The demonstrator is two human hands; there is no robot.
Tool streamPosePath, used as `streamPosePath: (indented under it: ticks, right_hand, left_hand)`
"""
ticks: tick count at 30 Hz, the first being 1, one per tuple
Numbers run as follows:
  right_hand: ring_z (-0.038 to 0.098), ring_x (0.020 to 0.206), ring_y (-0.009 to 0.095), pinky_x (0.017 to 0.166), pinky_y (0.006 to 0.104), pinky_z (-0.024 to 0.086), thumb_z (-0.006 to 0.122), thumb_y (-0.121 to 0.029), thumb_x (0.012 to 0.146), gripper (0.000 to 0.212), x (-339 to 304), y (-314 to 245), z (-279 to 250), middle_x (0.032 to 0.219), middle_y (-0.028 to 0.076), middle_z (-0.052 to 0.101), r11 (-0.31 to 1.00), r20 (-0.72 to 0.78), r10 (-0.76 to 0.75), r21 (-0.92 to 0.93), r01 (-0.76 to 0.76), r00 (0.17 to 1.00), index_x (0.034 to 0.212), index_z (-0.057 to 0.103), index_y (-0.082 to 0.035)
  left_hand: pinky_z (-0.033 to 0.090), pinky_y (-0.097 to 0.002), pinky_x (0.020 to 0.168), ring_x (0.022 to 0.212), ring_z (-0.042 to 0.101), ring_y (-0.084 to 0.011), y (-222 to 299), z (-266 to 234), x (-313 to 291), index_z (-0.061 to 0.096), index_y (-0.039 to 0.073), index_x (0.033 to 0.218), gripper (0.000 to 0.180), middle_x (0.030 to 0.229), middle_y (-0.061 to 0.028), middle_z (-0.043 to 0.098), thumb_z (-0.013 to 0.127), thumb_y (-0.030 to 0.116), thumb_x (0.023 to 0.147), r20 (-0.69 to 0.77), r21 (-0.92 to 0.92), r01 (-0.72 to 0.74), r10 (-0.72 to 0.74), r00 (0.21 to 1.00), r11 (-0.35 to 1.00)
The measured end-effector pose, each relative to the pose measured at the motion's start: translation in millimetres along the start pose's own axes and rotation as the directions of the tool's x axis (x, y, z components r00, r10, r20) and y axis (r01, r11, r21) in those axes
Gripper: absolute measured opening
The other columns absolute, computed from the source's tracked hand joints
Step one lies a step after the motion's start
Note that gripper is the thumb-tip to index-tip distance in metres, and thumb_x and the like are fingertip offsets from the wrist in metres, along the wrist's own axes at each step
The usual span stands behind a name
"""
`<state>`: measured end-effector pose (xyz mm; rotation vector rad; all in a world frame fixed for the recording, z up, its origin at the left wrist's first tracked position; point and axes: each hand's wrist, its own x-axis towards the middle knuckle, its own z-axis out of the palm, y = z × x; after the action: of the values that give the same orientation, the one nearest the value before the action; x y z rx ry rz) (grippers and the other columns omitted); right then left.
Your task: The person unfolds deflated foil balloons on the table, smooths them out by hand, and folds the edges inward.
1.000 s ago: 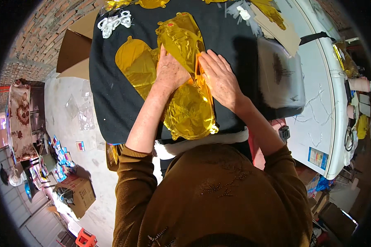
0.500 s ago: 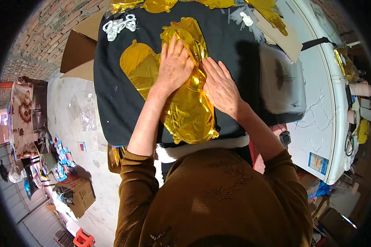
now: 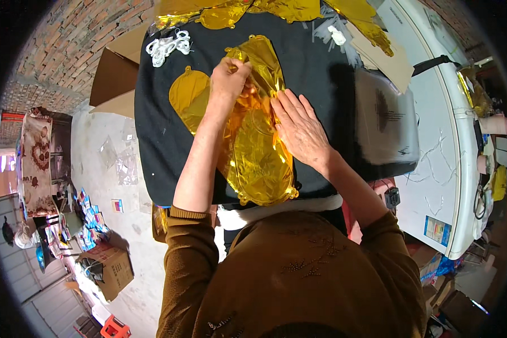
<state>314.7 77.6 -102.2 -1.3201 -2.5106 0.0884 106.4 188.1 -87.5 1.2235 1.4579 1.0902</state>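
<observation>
A shiny gold foil balloon (image 3: 259, 152), flat and partly folded, lies on the black-covered table (image 3: 158, 141). Its rounded lobe sticks out to the left, and small tabs show at its ends. My left hand (image 3: 228, 81) is closed, its bent fingers pinching the foil near the upper left edge of the main part. Flat against the right edge rests my right hand (image 3: 301, 127), fingers stretched out and pointing up and left. The foil between the hands is creased and reflects orange. What lies beneath my left palm is hidden.
More gold foil balloons (image 3: 219, 16) lie along the far edge. A bundle of white string (image 3: 168, 47) sits far left, clear thin strips (image 3: 324, 31) far right. A clear plastic bag (image 3: 386, 118) lies at right beside a white surface (image 3: 428, 169). An open cardboard box (image 3: 115, 73) stands left.
My left hand has gone from lying flat on the foil to a pinch, slightly left and lower. The right hand stays flat at the edge. The whole view has shifted slightly.
</observation>
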Motion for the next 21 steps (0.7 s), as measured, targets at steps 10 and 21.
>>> streamPosePath:
  ticks: [10, 21]
  right_hand:
    - [0.029, 0.152, 0.030, 0.125, 0.0480, 0.018, 0.053, -0.020, 0.102, 0.055, 0, 9, 0, 0.160, 0.017, 0.038, 1.000, 0.024, -0.009, -0.001, 0.009, 1.000, 0.152, 0.040, 0.000]
    - [0.033, 0.150, 0.031, 0.124, 0.0497, 0.021, 0.057, -0.020, 0.099, 0.056, 0, 12, 17, 0.157, 0.016, 0.042, 1.000, -0.028, -0.027, -0.016, 0.026, 0.999, 0.151, 0.042, -0.003]
  left_hand:
    - [0.054, -0.0494, 0.086, 0.099, 0.071, -0.0390, 8, 7, -3, 0.063, 0.006, 0.112, 0.030, 0.097, -0.0194, 0.075, 0.067, 0.029, 0.093, -0.080, 0.660, -0.098, 0.200, 0.977, 0.744]
    - [0.054, -0.0440, 0.083, 0.099, 0.065, -0.0334, -19, 3, 6, 0.064, 0.004, 0.110, 0.023, 0.108, -0.0151, 0.068, 0.068, 0.017, 0.091, -0.002, 0.814, -0.449, 0.774, 0.633, 0.369]
